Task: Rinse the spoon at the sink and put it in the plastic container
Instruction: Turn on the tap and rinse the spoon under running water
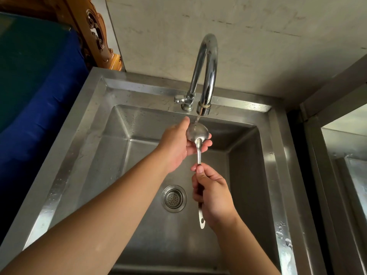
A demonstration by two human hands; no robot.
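steel spoon [197, 133] under faucet [204, 76], both hands' grip on it, above sink [139, 124]

Silver spoon [197, 133], grey steel sink [127, 124], chrome tap [206, 62], blue cloth [45, 100].

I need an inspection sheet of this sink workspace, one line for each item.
Surface: steel sink, wet, strainer in the drain.
Job's things: spoon under a thin stream from the tap; plastic container not in view.
Clutter: nothing seen.
Grippers: left hand cups the spoon's bowl; right hand grips the handle.
Cables: nothing seen.
Surroundings: stained wall, blue cover at left, carved wood, second steel unit at right.
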